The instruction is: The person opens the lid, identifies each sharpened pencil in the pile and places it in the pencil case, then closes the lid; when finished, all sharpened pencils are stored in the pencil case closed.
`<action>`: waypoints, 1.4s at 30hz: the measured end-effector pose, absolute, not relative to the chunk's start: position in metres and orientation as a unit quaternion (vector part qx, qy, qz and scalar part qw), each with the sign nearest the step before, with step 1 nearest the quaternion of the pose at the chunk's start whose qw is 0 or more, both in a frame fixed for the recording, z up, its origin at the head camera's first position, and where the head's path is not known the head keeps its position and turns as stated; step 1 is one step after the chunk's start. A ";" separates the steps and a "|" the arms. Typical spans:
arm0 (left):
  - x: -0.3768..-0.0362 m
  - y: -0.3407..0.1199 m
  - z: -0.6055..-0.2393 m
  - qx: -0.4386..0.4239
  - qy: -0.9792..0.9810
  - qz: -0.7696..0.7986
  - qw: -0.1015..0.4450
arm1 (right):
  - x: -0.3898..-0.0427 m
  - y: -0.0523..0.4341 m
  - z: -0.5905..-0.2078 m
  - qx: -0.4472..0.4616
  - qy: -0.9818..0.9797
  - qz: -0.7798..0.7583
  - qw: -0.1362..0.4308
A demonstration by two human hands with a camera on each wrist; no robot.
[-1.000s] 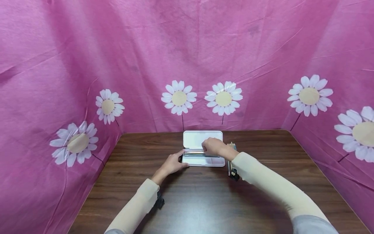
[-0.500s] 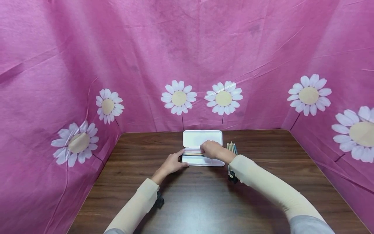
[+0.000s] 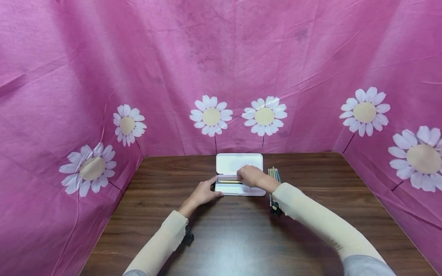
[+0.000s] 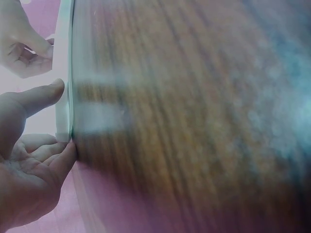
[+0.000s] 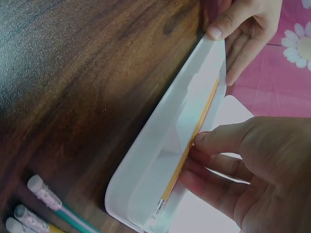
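Observation:
A white pencil case [image 3: 230,189] lies with its lid [image 3: 235,163] raised toward the back. My left hand [image 3: 203,193] grips its left end, thumb on the front rim and fingers around the end wall, as the left wrist view shows. Inside, several pencils [image 3: 226,181] lie lengthwise along the back side. My right hand [image 3: 253,178] reaches into the case over their right part. In the right wrist view its thumb and fingertips pinch a yellow pencil [image 5: 209,104], which lies along the case. The fingers hide part of the other pencils.
Several loose pencils [image 3: 274,174] lie beside the case on the right, partly under my right forearm; their eraser ends [image 5: 41,187] show in the right wrist view. The brown wooden table [image 3: 221,234] meets a pink flowered cloth [image 3: 238,76] at the back.
My right hand has come slightly down and left into the case, and a yellow pencil now shows at the front of the row. The left hand keeps its place.

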State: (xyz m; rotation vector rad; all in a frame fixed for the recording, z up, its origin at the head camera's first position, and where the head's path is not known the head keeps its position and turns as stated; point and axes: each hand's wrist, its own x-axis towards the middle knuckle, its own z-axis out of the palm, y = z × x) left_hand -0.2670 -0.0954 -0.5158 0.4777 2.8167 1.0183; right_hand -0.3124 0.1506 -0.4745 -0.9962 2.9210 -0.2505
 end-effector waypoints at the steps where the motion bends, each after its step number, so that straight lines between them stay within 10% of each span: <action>1: -0.267 -0.095 -0.516 0.157 0.927 0.335 0.055 | -0.312 0.152 -0.474 -0.322 0.943 -0.084 0.021; 42: -0.265 -0.095 -0.515 0.153 0.927 0.337 0.057 | -0.272 0.302 -0.491 -0.151 0.975 -0.165 0.010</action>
